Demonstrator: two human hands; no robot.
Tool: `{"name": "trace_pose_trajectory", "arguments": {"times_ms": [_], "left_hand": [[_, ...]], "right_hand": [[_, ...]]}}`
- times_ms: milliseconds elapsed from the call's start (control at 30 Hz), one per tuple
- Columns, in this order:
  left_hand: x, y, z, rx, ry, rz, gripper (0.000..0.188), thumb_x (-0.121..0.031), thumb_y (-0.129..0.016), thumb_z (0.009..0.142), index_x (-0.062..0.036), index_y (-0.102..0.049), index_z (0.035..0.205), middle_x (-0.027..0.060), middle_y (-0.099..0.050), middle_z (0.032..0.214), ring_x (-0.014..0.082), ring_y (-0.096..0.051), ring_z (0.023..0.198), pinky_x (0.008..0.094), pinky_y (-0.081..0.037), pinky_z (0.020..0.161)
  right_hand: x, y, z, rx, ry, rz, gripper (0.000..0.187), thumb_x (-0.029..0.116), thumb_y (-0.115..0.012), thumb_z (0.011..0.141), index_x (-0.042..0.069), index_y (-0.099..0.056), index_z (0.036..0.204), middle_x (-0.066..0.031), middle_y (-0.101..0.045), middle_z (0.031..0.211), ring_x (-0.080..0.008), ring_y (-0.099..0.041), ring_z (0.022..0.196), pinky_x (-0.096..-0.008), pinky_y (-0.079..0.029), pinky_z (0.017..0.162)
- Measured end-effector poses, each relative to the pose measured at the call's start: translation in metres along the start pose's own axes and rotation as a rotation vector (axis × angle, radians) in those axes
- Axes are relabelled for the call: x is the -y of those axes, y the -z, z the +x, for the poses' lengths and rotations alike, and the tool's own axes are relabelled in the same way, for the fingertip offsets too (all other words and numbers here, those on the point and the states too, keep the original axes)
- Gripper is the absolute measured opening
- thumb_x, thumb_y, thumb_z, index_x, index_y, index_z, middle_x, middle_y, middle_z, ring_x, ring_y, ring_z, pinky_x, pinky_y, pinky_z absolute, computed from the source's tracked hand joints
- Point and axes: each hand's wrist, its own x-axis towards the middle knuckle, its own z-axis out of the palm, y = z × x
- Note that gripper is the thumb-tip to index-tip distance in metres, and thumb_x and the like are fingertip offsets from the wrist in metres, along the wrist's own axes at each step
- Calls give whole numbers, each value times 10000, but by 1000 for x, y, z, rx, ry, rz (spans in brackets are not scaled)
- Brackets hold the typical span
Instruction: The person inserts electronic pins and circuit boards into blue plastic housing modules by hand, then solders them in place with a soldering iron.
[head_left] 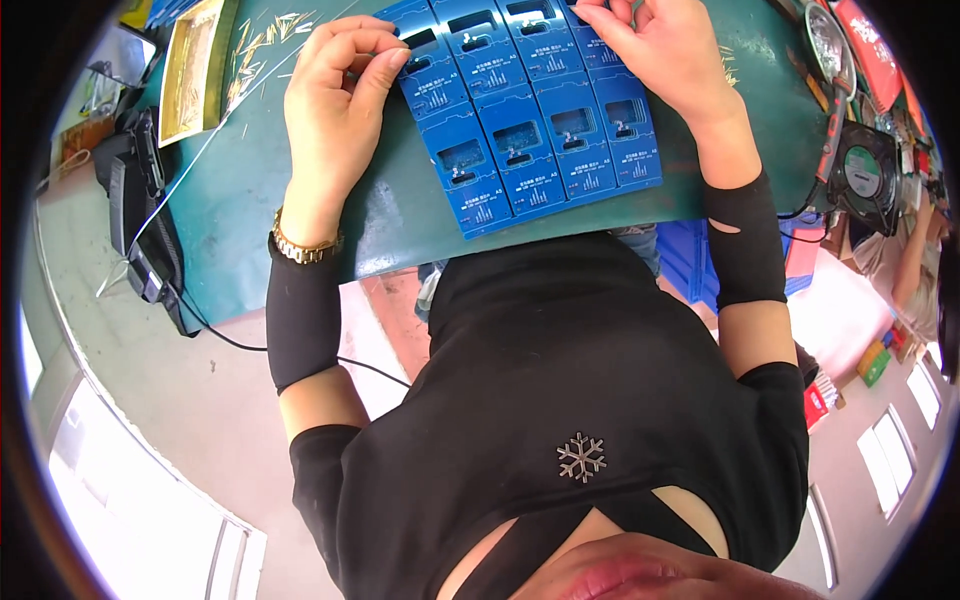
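Note:
A blue panel of several joined circuit boards (530,143), each with a cut-out window and white print, lies on the green table top (400,225) close to its front edge. At the panel's upper left edge is my left hand (340,110), fingers curled and thumb drawn in to them. My right hand (665,50) reaches over the upper right part of the panel, its thumb and fingertips pinched together. Whatever sits between the fingertips of either hand is too small or hidden to make out. The panel's far end runs out of the picture.
Left of the panel stands a yellow-rimmed tray (192,75), with thin gold-coloured pins (262,45) scattered beside it. A black bag-like item (140,200) hangs at the table's left edge. At right are a black fan (865,175) and blue bins (690,262).

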Motion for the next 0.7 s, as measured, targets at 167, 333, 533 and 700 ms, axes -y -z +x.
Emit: {"name": "trace_pose_trajectory", "arguments": {"times_ms": [167, 333, 533, 700], "left_hand": [[4, 2, 0, 17, 2, 12, 51, -30, -707, 867, -19, -674, 905, 31, -658, 1048, 90, -609, 727, 223, -505, 671], [3, 0, 3, 23, 15, -20, 47, -21, -700, 869, -13, -666, 901, 38, -657, 1050, 83, -602, 717, 216, -505, 659], [-1, -1, 3, 18, 27, -42, 34, 0, -680, 880, 0, -655, 903, 48, -654, 1046, 80, -598, 704, 211, -504, 654], [0, 0, 1, 8, 42, -51, 27, 8, -673, 883, 3, -646, 888, 46, -647, 1022, 87, -594, 697, 216, -504, 649]], "right_hand": [[-20, 7, 0, 37, 258, -146, 230, -24, -681, 816, 28, -664, 1039, -67, -594, 761, -145, -559, 626, -256, -439, 579], [-41, -5, 6, -85, 603, 333, 62, 44, -700, 819, 15, -665, 862, -112, -594, 844, -260, -607, 741, -328, -483, 638], [-25, 9, -2, -25, 533, -183, 100, 84, -704, 817, 18, -673, 886, -125, -586, 880, -311, -610, 792, -363, -503, 683], [-1, 18, -5, 50, 366, -342, 119, 91, -704, 817, 25, -689, 914, -127, -596, 883, -313, -616, 792, -366, -509, 685]]}}
